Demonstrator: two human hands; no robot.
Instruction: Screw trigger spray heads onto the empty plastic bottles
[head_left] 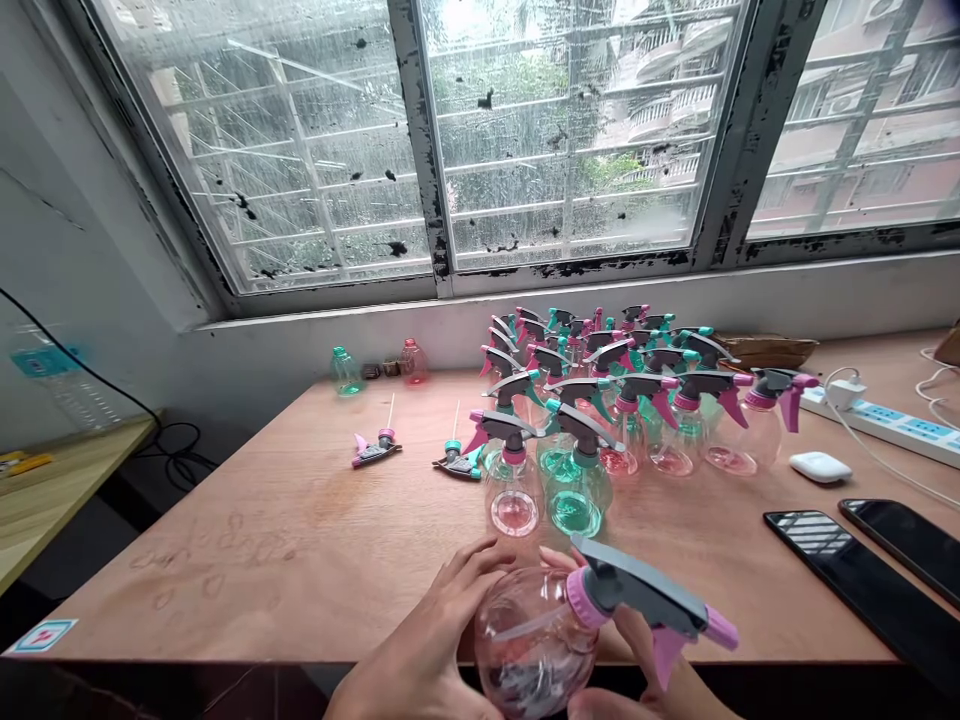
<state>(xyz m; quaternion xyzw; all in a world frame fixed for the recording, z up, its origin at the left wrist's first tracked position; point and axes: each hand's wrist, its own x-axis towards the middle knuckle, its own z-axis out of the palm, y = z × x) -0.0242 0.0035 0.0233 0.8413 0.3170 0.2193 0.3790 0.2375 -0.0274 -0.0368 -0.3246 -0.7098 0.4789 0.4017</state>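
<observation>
Close to me at the table's front edge, a clear pink spray bottle [529,640] lies tilted, its grey and pink trigger head [645,595] pointing right. My left hand [435,645] curls around the bottle's left side. On the far side and beneath the neck, my right hand [637,660] grips it too, partly hidden by the bottle and trigger head. The trigger head sits on the neck, and its pale tube runs inside the bottle. Just beyond my hands stand a pink spray bottle [514,495] and a green spray bottle [577,490], both with heads on.
Several more spray bottles [675,440] crowd behind. Two loose trigger heads, one pink [379,450] and one green [457,460], lie left of centre. A headless green bottle [346,372] and pink bottle [413,362] stand by the wall. Phones [840,580] and a power strip [892,420] lie right.
</observation>
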